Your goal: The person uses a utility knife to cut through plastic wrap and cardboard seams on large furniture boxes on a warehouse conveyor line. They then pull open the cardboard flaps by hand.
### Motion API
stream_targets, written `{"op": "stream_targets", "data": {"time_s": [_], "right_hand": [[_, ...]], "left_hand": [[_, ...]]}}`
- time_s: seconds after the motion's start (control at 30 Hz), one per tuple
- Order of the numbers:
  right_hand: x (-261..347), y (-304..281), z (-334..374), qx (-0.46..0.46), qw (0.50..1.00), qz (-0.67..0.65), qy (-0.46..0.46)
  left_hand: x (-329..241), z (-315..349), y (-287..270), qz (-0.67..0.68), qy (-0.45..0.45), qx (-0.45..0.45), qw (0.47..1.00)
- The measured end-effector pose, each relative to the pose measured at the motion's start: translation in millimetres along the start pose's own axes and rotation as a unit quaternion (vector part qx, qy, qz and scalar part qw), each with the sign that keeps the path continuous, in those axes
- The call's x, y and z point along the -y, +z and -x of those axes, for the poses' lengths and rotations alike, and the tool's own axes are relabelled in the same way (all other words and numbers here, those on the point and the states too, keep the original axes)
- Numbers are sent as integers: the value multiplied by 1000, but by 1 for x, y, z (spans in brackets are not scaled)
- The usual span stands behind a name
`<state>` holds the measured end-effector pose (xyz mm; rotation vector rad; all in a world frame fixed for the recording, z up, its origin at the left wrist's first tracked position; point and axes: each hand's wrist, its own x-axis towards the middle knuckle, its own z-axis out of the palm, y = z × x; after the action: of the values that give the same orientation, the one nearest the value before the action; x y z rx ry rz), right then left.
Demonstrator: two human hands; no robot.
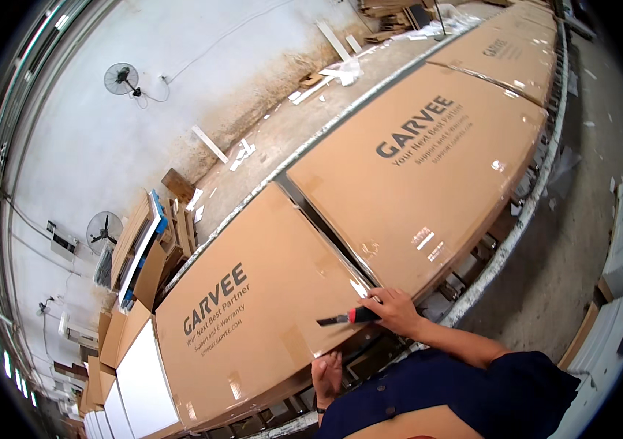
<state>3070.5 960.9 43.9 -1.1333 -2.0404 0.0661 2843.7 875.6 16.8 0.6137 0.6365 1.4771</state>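
A large flat brown carton (pixel 253 293) with dark print lies on the roller conveyor in front of me, its seams covered with clear tape. My right hand (pixel 393 311) is above the carton's near right corner, closed around a utility knife (pixel 355 316) with a red and black handle. The knife's dark end points left over the cardboard. My left hand (pixel 327 377) is at the carton's near edge, its fingers curled; nothing shows in them. A second carton (pixel 421 168) lies farther right, with a narrow gap between the two.
More cartons (pixel 505 47) continue up the conveyor. White panels (pixel 143 380) in opened cardboard lie at the left end. The conveyor's pale rail (pixel 502 252) curves along my side. Stacked white pieces (pixel 604 344) stand at the right. Scraps litter the floor, and fans (pixel 121 78) hang on the wall.
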Motion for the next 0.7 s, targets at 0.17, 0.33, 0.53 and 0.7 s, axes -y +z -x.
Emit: {"op": "stream_targets", "data": {"time_s": [0.17, 0.33, 0.53, 0.7], "right_hand": [[5, 9, -12, -15, 996, -86, 26], [6, 17, -15, -12, 988, -142, 61], [-7, -6, -34, 178, 977, -113, 40], [-24, -37, -38, 277, 893, -329, 135]], "left_hand": [[-12, -9, 19, 59, -7, 62, 996], [-12, -15, 18, 64, -5, 62, 996], [11, -11, 9, 121, -23, 30, 992], [21, -11, -4, 128, -8, -44, 991]]}}
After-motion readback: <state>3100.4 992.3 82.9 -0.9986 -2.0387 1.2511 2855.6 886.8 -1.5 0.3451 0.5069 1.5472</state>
